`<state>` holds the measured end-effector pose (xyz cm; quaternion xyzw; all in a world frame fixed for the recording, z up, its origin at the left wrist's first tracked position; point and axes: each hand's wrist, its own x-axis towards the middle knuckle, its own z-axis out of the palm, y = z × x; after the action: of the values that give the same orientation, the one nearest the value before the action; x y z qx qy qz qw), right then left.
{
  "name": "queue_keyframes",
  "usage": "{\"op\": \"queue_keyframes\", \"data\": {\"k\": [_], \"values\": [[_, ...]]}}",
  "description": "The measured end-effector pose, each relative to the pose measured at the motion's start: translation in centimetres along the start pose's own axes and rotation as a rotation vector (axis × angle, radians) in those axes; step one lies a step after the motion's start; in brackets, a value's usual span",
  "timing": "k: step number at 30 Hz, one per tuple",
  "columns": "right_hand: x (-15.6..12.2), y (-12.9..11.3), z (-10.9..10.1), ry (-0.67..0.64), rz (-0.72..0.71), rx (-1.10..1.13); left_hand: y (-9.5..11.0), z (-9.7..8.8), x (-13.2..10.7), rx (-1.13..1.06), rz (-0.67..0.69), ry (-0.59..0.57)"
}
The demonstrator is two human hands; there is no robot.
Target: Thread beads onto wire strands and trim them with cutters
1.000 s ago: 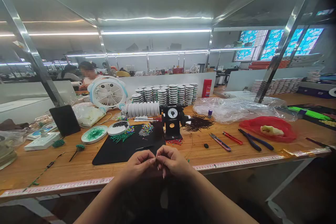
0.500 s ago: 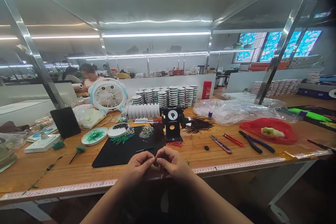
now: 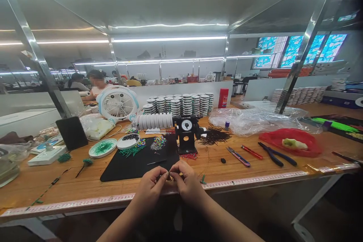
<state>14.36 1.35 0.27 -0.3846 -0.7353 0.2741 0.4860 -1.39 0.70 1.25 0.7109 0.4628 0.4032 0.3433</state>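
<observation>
Feed from my end: long wooden table (image 3: 65, 189) in a bright workshop, LED strips overhead, polished steel uprights (image 3: 35, 58), printed measuring tape (image 3: 82, 201) along the front edge. Co-worker (image 3: 96, 83) sits far back behind a white fan (image 3: 117, 103). Matte black mat (image 3: 124, 170) carries loose beads; stacked white spools (image 3: 178, 104) and a black dial counter (image 3: 186, 132) stand past it; crinkled clear plastic (image 3: 255, 121) and a red bag (image 3: 289, 141) lie right. Both grips pressed together: left hand (image 3: 150, 188) and right hand (image 3: 187, 186) pinch a thin strand (image 3: 169, 175) fingertip to fingertip, over the mat's front edge, just above the table. Strand material too small for me to tell.
</observation>
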Motion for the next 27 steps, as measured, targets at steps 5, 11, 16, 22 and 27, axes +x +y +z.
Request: {"op": "queue_keyframes", "data": {"k": [5,11,16,22,27], "values": [[-0.1,0.4,0.4,-0.001,-0.013,-0.046,-0.1,-0.1,0.2,0.01,-0.003,-0.012],[0.0,0.9,0.4,-0.011,0.049,-0.049,0.0,0.2,0.5,-0.01,-0.011,0.003],[-0.2,0.9,0.7,0.037,0.072,-0.02,0.0,1.2,0.5,-0.041,-0.033,0.065],[-0.5,0.9,1.2,0.11,0.07,-0.087,0.0,2.3,0.5,0.081,-0.007,0.177],[-0.6,0.4,1.2,0.126,0.06,-0.099,-0.3,2.6,0.4,0.142,0.024,0.189]]}}
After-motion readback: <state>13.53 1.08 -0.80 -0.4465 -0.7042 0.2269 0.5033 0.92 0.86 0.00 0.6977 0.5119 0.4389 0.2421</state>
